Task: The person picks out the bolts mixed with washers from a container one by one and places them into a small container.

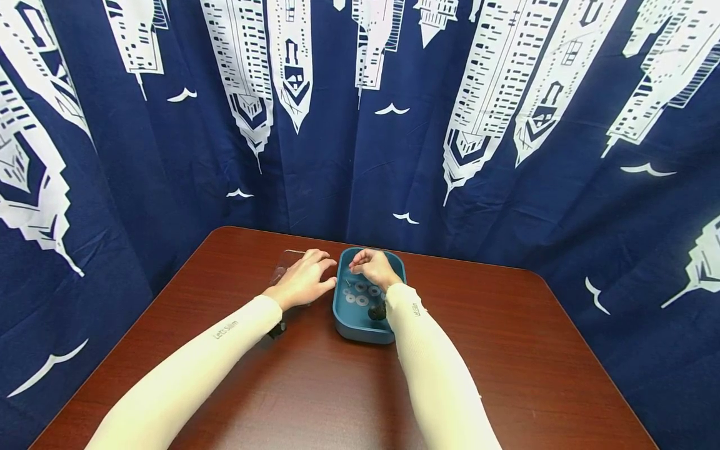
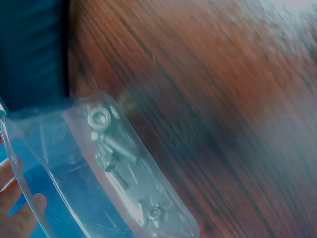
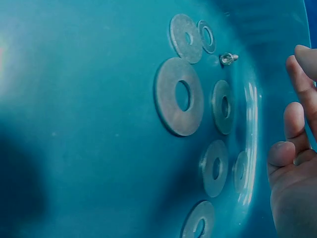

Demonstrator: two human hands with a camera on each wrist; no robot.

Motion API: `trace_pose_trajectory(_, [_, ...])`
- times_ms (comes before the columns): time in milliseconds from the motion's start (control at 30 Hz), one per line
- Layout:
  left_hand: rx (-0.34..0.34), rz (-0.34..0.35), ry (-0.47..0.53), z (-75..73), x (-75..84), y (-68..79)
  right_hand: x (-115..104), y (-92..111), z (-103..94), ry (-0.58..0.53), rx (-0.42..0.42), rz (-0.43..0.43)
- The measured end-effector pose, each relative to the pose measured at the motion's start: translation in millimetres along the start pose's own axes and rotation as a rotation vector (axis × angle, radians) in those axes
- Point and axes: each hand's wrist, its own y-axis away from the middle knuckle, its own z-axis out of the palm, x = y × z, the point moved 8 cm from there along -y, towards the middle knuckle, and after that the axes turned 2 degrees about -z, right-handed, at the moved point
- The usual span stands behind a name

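My left hand [image 1: 304, 280] lies at a clear plastic box [image 1: 287, 257], its fingers spread and the thumb toward the blue bin [image 1: 362, 334]. Its fingers [image 2: 20, 215] show past the box's clear edge in the left wrist view. A washer [image 2: 92, 119], a bolt [image 2: 120, 148] and a small nut-like piece [image 2: 155, 212] lie inside the box. Over the far part of the bin is my right hand [image 1: 374, 265], thumb and fingertips close together; I cannot tell whether a small piece is between them. Several flat washers [image 3: 166, 101] and a small screw [image 3: 228, 59] lie on the bin's floor.
The brown tabletop [image 1: 315, 387] has rounded far corners. Behind it hangs a navy curtain [image 1: 320, 181] with white buildings. Dark wrist cameras sit under both forearms, the right one [image 1: 378, 311] overlapping the bin's near half.
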Motion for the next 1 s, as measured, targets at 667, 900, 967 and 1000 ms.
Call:
trace_pose_trajectory(667, [-0.017,0.052,-0.026,8.2,14.9,-3.8,21.0,2.2,5.5,0.071,0.010,0.089])
trace_pose_trajectory(900, [-0.011,0.060,-0.028,9.4,14.5,-3.3,21.9,8.0,8.4,0.109,-0.012,0.107])
trace_pose_trajectory(967, [-0.011,0.060,-0.033,10.2,14.5,-3.2,23.2,9.1,8.5,0.122,-0.014,0.111])
trace_pose_trajectory(1000, [-0.012,0.061,-0.036,10.5,14.6,-3.2,23.7,9.7,8.5,0.126,-0.017,0.114])
